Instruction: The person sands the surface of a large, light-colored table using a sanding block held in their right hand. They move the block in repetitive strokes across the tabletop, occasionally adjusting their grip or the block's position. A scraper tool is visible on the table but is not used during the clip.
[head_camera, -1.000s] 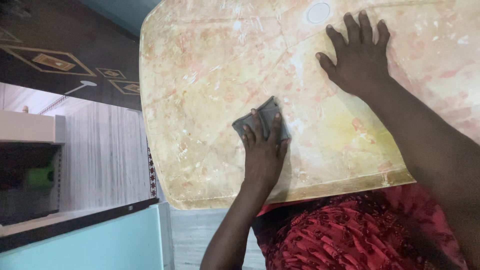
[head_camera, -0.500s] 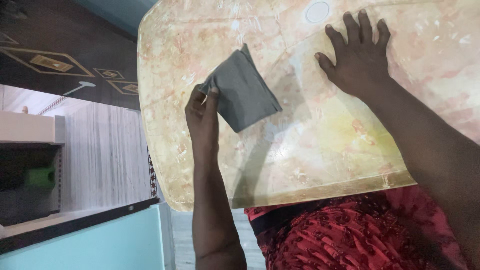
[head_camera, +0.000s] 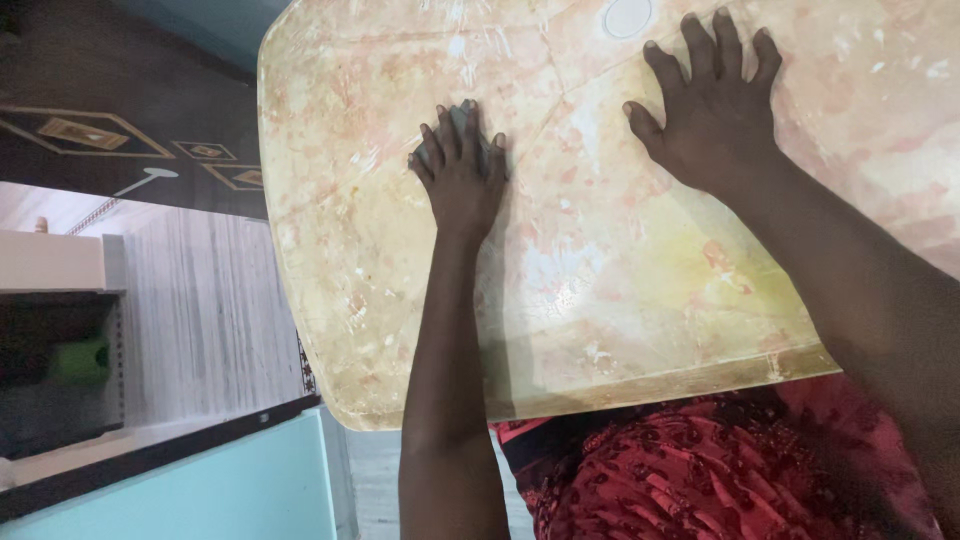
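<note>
Head view: nearest lay a red patterned garment (head_camera: 700, 470), just below the near edge of the marbled counter (head_camera: 620, 300). Farther in, the left hand (head_camera: 462, 175) lay flat, fingers close together, pressing down a grey cloth (head_camera: 457, 112), of which only a sliver showed between them. To the right, the right hand (head_camera: 715, 120) braced flat with fingers spread, holding nothing. Wiping looked partway: the near surface shone, while pale streaks remained toward the far edge, by a white round disc (head_camera: 627, 17).
</note>
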